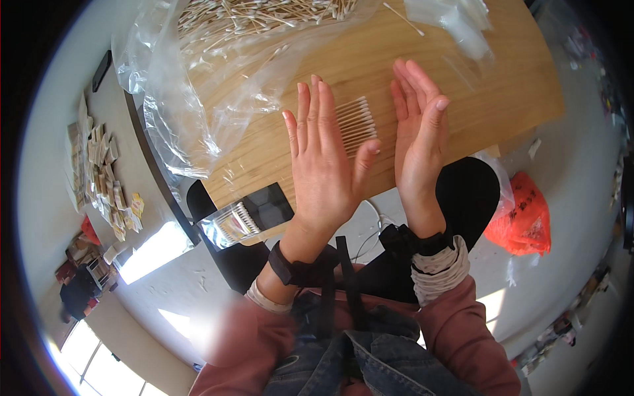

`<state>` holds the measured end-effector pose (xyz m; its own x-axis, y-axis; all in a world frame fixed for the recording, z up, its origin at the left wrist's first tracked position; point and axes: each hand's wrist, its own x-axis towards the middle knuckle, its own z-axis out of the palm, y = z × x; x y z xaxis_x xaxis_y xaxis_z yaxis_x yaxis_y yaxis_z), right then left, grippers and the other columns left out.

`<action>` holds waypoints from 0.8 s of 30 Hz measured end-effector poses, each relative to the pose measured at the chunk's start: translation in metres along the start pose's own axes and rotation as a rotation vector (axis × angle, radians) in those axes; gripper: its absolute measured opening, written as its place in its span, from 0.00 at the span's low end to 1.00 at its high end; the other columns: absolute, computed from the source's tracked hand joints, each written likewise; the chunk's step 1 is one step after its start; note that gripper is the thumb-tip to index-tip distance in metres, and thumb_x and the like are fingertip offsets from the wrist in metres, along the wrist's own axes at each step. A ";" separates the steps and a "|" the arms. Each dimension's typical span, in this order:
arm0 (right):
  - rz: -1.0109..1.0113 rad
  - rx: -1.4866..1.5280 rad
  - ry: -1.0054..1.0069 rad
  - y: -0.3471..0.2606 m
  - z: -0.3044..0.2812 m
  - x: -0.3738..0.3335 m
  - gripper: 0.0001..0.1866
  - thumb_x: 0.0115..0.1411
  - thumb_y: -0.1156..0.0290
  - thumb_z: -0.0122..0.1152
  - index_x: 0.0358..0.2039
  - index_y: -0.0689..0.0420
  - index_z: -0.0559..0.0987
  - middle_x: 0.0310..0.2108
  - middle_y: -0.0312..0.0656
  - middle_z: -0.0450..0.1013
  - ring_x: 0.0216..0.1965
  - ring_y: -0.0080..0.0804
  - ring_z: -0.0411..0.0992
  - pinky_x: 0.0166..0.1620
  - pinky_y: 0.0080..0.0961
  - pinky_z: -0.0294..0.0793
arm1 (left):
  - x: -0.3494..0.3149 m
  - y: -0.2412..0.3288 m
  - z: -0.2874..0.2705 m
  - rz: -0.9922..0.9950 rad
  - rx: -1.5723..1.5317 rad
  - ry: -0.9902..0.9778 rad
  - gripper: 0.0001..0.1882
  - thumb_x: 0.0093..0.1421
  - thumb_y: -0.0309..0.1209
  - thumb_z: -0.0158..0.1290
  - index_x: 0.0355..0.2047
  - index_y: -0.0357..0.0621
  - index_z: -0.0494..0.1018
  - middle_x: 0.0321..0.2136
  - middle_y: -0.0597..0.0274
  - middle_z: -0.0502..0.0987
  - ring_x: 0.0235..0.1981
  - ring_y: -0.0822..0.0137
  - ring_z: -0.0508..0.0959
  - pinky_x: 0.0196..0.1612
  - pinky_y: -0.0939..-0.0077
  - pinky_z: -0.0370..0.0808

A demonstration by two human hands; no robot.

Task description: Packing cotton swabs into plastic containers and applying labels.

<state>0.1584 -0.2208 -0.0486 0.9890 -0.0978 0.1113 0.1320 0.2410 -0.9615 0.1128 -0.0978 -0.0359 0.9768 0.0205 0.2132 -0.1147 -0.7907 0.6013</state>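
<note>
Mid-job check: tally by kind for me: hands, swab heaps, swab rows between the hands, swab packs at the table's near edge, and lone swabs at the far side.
Hands: 2 (left hand, right hand)
Swab heap: 1
Swab row: 1
Swab pack: 1
Lone swab: 1
Total: 6

The left fingers (pixel 326 111) stretched flat over the desk (pixel 508 92), the right fingers (pixel 424 80) apart from them. Between them lay a row of cotton swabs (pixel 358 122), perhaps touching the left ones. Beyond the left fingers, loose swabs (pixel 264 14) lay heaped on clear plastic (pixel 165 86).
</note>
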 end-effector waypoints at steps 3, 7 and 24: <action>-0.034 -0.013 0.016 -0.002 -0.008 0.000 0.38 0.76 0.43 0.29 0.66 0.68 0.62 0.67 0.56 0.60 0.71 0.46 0.57 0.72 0.42 0.55 | -0.009 -0.001 0.011 0.111 0.341 -0.157 0.58 0.59 0.67 0.48 0.69 0.24 0.51 0.71 0.36 0.52 0.75 0.43 0.48 0.74 0.49 0.45; -0.034 -0.032 0.005 -0.005 -0.012 -0.002 0.37 0.76 0.45 0.29 0.65 0.69 0.62 0.67 0.58 0.60 0.70 0.47 0.58 0.71 0.43 0.56 | 0.003 -0.008 0.017 0.135 0.467 -0.183 0.63 0.53 0.70 0.51 0.69 0.24 0.53 0.72 0.37 0.52 0.75 0.46 0.49 0.74 0.49 0.46; 0.039 0.062 -0.124 0.009 0.011 -0.017 0.34 0.76 0.46 0.35 0.64 0.65 0.65 0.64 0.54 0.64 0.67 0.42 0.62 0.71 0.38 0.58 | -0.008 0.000 0.014 -0.338 -1.189 0.379 0.33 0.76 0.50 0.29 0.73 0.41 0.51 0.73 0.50 0.53 0.76 0.59 0.47 0.75 0.64 0.38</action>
<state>0.1435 -0.2061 -0.0565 0.9936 0.0316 0.1080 0.0935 0.3020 -0.9487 0.1078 -0.1071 -0.0484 0.8995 0.4369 0.0034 -0.1542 0.3102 0.9381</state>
